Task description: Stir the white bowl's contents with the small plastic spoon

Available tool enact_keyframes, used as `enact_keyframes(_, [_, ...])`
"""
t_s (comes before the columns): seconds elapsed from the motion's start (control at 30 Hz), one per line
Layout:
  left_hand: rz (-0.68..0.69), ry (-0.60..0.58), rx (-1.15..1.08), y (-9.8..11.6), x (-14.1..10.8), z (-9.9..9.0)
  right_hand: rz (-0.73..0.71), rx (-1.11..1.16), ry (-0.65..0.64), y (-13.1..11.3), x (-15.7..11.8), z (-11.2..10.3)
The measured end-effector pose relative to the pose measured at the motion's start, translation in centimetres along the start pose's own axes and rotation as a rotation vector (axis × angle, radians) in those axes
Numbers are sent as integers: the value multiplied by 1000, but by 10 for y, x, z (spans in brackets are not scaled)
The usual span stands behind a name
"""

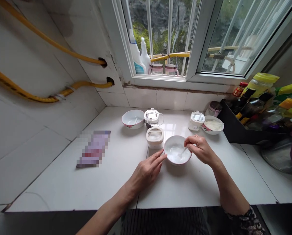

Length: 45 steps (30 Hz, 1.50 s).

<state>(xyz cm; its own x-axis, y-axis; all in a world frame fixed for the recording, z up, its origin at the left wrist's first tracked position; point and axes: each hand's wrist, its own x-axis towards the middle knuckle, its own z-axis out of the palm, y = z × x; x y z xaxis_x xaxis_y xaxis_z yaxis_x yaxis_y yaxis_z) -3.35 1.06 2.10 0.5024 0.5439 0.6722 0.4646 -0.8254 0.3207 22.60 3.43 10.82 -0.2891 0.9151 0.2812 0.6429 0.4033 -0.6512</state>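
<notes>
A white bowl [173, 143] with a thin reddish rim stands on the counter in front of me, with a pale, whitish content low inside. My left hand [149, 168] holds its left rim with the fingertips. In a pinch grip, my right hand [201, 150] has a small pale spoon [183, 152], its tip down in the bowl. Just behind my left fingers is a white seasoning jar [155, 137] with white stuff visible at its top. Behind that stands a second lidded jar [152, 117], its clear flap raised.
A larger white bowl [133, 119] sits at the back left. Back right are a lidded jar [196, 120] and a small bowl [213, 125] of white food with a spoon. A black box [243, 130] of bottles lines the right. A blurred purple packet [94, 150] lies left.
</notes>
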Motion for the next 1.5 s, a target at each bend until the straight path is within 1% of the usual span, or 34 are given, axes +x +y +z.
enact_keyframes(0.13, [8, -13, -7, -1, -2, 1, -8, 37, 109, 1, 1, -2])
enact_keyframes(0.2, [17, -15, -8, -1, -3, 0, 1, 94, 132, 3, 2, -3])
enact_keyframes(0.3, [19, -9, -2, 0, -1, 0, 19, 193, 107, 5, 4, 0])
enact_keyframes(0.53, [24, -4, 21, 0, 2, 0, 59, 329, -20, 5, 6, 11])
enact_keyframes(0.63, [27, -4, 15, -2, 1, 1, 147, 429, 3, 9, 9, 12])
enact_keyframes(0.73, [32, 11, 22, -3, 1, 2, 261, 573, 69, 16, 13, 10])
enact_keyframes(0.8, [35, 15, 22, -3, 1, 2, 311, 657, 103, 20, 15, 10])
enact_keyframes(0.93, [36, 7, 15, -4, 1, 2, 370, 756, 144, 23, 18, 9])
enact_keyframes(1.07, [37, 25, 15, -4, 0, 5, 411, 780, 171, 24, 17, 11])
enact_keyframes(1.13, [27, 13, 10, -4, 0, 6, 423, 789, 183, 26, 16, 11])
enact_keyframes(1.23, [16, 8, 5, -3, 1, 6, 418, 801, 200, 26, 16, 13])
enact_keyframes(1.33, [27, 16, 11, -1, 2, 4, 378, 798, 250, 18, 19, 15])
enact_keyframes(1.4, [27, 17, 16, 0, 3, 3, 316, 755, 285, 8, 22, 16])
enact_keyframes(1.5, [19, 11, 16, 1, 3, 3, 188, 626, 325, -11, 29, 23])
